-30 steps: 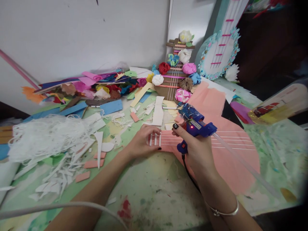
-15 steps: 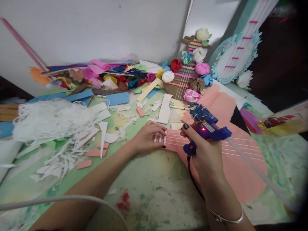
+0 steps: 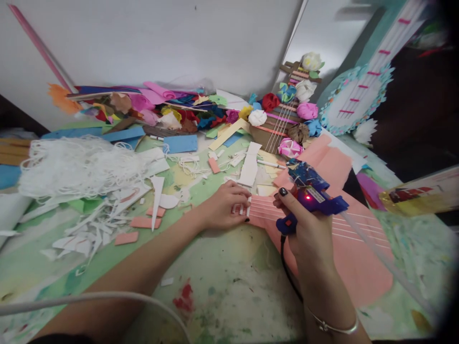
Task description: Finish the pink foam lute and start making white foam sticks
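My right hand [image 3: 311,229] is closed around a blue hot glue gun [image 3: 315,200] with a lit red light. A glue stick [image 3: 380,253] sticks out of its back end, and a black cord hangs from the grip. Below lies a pink paper guitar [image 3: 362,267] with thin white strings. At its neck, my left hand [image 3: 225,205] bends over the white cross strips [image 3: 241,209], thumb at the near edge and fingers at the far edge. The glue gun is held over the guitar; its nozzle tip is hard to make out.
Tangled white string [image 3: 79,167] and paper scraps [image 3: 82,239] lie left. Behind stand a flower-covered brown guitar [image 3: 267,138] and a teal one [image 3: 330,107]. Coloured paper [image 3: 143,100] is heaped along the wall. A white cable [image 3: 118,297] crosses the near left.
The view has shifted slightly, so the background sits a little further right and lower. Both hands keep nearly the same pose on the guitar neck and glue gun.
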`<state>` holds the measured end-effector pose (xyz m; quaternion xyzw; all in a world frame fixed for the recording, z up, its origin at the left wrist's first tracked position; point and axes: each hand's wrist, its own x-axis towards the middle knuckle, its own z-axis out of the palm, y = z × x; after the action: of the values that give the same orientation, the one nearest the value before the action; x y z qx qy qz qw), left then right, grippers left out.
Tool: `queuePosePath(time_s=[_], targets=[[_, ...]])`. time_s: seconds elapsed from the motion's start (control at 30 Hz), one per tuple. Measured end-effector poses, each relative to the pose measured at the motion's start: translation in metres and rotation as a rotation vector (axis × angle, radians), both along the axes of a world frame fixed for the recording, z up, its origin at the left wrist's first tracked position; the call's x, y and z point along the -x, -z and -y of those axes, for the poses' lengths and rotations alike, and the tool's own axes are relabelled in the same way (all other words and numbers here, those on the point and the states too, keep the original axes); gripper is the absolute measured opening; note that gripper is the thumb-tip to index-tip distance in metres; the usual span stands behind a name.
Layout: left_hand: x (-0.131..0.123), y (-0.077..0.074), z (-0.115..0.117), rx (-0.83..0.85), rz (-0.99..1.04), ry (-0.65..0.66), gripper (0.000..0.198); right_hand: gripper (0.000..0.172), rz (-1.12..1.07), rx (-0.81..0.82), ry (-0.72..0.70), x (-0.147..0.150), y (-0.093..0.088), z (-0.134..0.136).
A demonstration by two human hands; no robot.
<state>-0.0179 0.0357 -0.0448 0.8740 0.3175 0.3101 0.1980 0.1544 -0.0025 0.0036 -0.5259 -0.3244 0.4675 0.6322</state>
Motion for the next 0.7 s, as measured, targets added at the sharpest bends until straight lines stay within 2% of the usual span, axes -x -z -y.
queuePosePath(time_s=[0.13, 0.5, 0.6, 0.7], targets=[[0.000, 0.001, 0.001, -0.012, -0.024, -0.012, 0.010, 0.027, 0.000, 0.003, -0.004, 0.000, 0.001, 0.001], [-0.011, 0.008, 0.001, -0.028, -0.062, -0.147, 0.006, 0.028, 0.035, 0.050, -0.030, -0.001, -0.001, 0.001], [-0.010, 0.004, 0.002, -0.025, -0.079, -0.142, 0.008, 0.029, 0.031, 0.054, -0.029, -0.001, -0.001, 0.001], [-0.007, 0.000, 0.003, -0.032, -0.068, -0.083, 0.007, 0.030, 0.013, 0.050, -0.036, -0.001, 0.000, 0.002]])
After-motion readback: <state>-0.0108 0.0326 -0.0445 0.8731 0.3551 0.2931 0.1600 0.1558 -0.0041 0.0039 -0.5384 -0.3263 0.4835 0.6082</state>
